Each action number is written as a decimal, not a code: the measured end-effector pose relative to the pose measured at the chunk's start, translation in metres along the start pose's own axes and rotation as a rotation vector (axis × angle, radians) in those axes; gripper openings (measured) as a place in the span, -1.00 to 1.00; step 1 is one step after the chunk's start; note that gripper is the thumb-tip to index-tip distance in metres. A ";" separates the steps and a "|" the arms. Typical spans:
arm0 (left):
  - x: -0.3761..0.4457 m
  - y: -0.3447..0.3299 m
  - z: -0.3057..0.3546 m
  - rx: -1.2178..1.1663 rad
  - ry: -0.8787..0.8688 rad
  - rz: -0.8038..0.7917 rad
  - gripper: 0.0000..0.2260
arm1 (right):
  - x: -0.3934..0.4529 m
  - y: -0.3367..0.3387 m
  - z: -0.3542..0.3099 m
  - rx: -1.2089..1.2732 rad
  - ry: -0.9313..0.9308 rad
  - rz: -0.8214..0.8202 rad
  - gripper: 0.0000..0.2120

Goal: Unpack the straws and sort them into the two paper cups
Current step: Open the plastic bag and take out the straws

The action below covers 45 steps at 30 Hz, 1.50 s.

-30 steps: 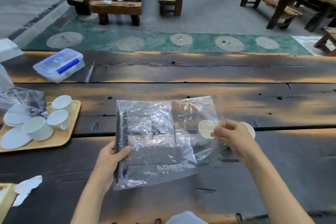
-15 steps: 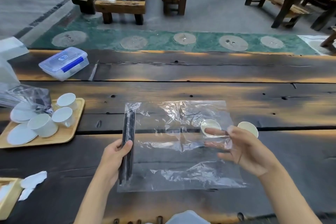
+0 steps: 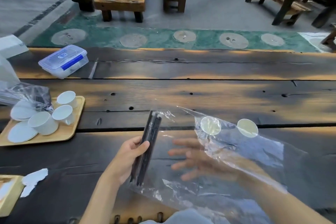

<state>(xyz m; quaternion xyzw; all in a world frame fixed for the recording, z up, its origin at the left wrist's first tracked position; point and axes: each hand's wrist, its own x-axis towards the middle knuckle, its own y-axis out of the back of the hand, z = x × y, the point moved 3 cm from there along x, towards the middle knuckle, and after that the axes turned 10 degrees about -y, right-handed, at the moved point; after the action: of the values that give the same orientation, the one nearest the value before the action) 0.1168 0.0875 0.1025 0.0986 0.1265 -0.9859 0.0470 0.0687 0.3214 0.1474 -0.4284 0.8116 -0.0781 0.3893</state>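
The left hand has its grip closed around a bundle of black straws, thumb across the front and fingers curled behind. The bundle stands slightly tilted, upper ends leaning away from the person, lower ends inside the mouth of the clear plastic bag.

The right hand lies just right of the straws, apart from them. Its fingers are spread and nearly straight, pointing toward the straws, and its grip holds nothing. The hand is motion-blurred and seen partly through the bag film; whether it sits inside the bag or under it cannot be told. The bag spreads rightward from the straws over the right forearm.

Two paper cups are seen from above through the film: the nearer paper cup up and right of the straws, the farther paper cup right of it. Both stand on the dark wooden surface.

Left of the straws, a wooden tray carries white cups, white lids and a crumpled bag. Beyond it sits a clear lidded storage box with a blue clasp; its lid label is unreadable.
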 end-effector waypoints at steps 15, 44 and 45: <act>-0.008 -0.020 -0.019 0.236 -0.018 0.183 -0.92 | 0.067 -0.035 0.036 0.274 -0.022 0.404 -0.90; 0.009 0.019 -0.049 0.304 0.064 0.436 -0.78 | 0.101 0.018 0.036 0.280 -0.122 0.338 -0.75; 0.008 0.025 -0.053 0.282 0.075 0.462 -0.77 | 0.103 0.022 0.034 0.235 -0.127 0.347 -0.77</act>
<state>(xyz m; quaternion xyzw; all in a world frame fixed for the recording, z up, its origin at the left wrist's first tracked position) 0.1215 0.0768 0.0443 0.1670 -0.0364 -0.9526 0.2515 0.0442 0.2638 0.0560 -0.2382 0.8322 -0.0768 0.4947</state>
